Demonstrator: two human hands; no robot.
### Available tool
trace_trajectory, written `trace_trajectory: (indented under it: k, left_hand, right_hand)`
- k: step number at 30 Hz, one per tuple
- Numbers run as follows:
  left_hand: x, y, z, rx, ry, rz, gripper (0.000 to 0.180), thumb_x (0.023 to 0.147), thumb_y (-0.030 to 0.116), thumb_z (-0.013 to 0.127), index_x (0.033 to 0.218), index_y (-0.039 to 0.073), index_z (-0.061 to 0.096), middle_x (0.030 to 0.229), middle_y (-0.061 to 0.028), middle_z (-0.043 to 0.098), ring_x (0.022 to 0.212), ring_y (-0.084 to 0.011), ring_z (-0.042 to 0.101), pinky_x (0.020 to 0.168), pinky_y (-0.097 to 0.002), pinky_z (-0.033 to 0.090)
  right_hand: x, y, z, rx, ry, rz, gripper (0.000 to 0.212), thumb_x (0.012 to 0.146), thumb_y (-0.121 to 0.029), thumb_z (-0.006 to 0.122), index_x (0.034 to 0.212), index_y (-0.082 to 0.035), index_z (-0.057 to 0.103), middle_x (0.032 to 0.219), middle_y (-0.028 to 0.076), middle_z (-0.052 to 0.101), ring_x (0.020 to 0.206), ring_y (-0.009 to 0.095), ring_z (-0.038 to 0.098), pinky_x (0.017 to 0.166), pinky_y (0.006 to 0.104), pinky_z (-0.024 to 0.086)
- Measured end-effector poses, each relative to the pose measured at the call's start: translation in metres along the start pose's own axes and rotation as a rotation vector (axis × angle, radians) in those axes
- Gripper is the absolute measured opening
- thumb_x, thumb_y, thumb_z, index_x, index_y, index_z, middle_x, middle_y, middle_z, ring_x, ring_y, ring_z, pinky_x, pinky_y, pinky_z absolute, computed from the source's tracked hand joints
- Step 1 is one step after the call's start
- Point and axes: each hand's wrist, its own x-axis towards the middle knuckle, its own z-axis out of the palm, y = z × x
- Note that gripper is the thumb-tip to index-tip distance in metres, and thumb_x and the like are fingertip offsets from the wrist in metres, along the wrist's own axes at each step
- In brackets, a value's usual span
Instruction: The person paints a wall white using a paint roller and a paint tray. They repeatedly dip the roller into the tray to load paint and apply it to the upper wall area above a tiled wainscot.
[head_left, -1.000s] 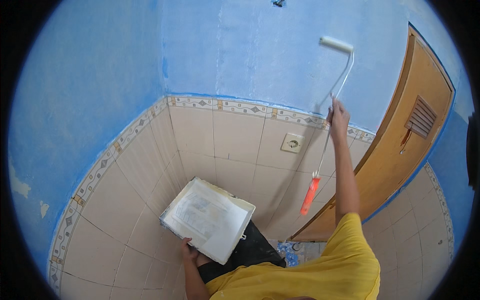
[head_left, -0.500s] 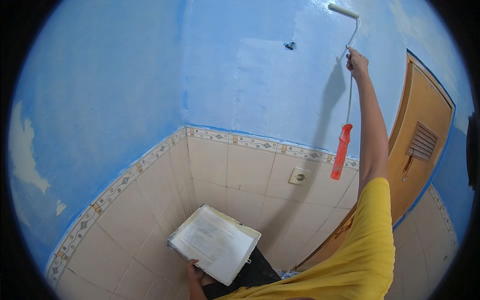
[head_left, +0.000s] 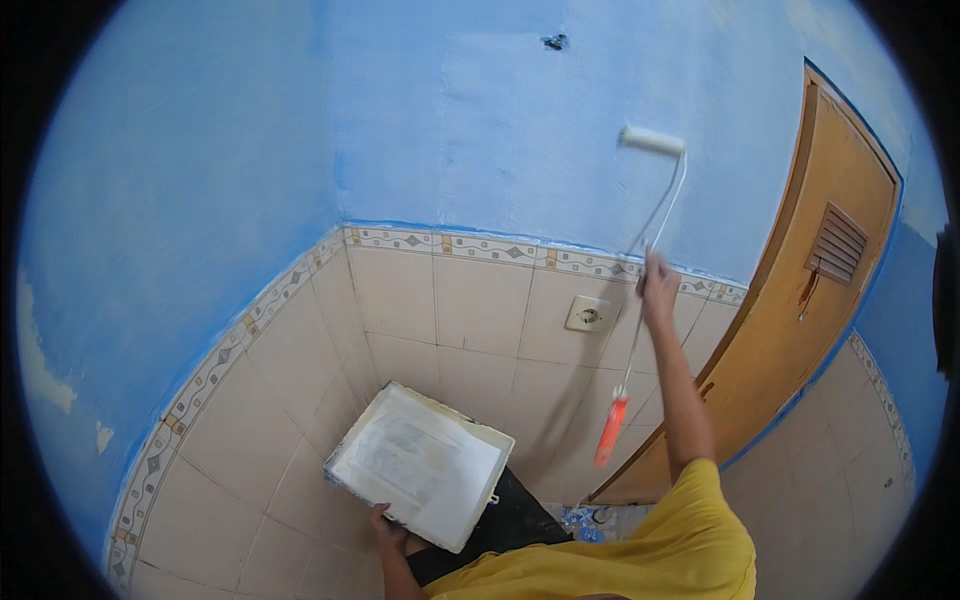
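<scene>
My right hand (head_left: pixel 657 288) is wrapped round the metal rod of a paint roller (head_left: pixel 652 141), partway between its white sleeve and its orange-red handle. The handle hangs free below the hand, in front of the beige tiles. The roller sleeve lies against the light-blue wall (head_left: pixel 480 130), or very near it; contact I cannot tell. Low and to the left, my left hand (head_left: pixel 390 525) grips the near edge of a paint tray (head_left: pixel 470 505) smeared with white paint. The tray is tilted toward me, above my dark-trousered leg.
A brown wooden door (head_left: pixel 775 350) with a louvre vent stands at the right. A wall socket (head_left: pixel 588 314) sits in the tiles below a patterned border (head_left: pixel 490 249). Higher up, a small hole (head_left: pixel 555 42) shows dark wiring. Blue-white scraps (head_left: pixel 590 528) lie on the floor.
My right hand has brought the roller down the wall and slightly left. My left hand still holds the tray in nearly the same place. The view has shifted a little.
</scene>
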Motion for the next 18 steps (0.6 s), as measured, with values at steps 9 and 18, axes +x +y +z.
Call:
trace_trajectory:
  k: [9, 18]
  left_hand:
    - [-0.017, -0.006, 0.032, 0.127, -0.083, 0.293, 0.066, 0.079, 0.046, 0.04, 0.13, 0.003, 0.031, 0.128, -0.013, 0.039, 0.114, -0.0309, 0.039, 0.096, -0.0388, 0.032]
    - [-0.001, -0.004, 0.019, 0.124, -0.074, 0.262, 0.075, 0.078, 0.056, 0.037, 0.134, 0.008, 0.024, 0.135, -0.0129, 0.029, 0.121, -0.031, 0.031, 0.097, -0.0415, 0.029]
  right_hand:
    - [-0.163, 0.083, -0.053, 0.046, 0.097, 0.342, 0.028, 0.09, -0.021, 0.048, 0.111, -0.006, 0.058, 0.057, -0.006, 0.037, 0.045, 0.003, 0.032, 0.04, 0.02, 0.025]
    - [-0.139, 0.085, -0.1, -0.072, 0.145, 0.254, 0.029, 0.09, -0.02, 0.049, 0.112, -0.003, 0.057, 0.06, -0.006, 0.036, 0.05, 0.003, 0.03, 0.043, 0.0196, 0.023]
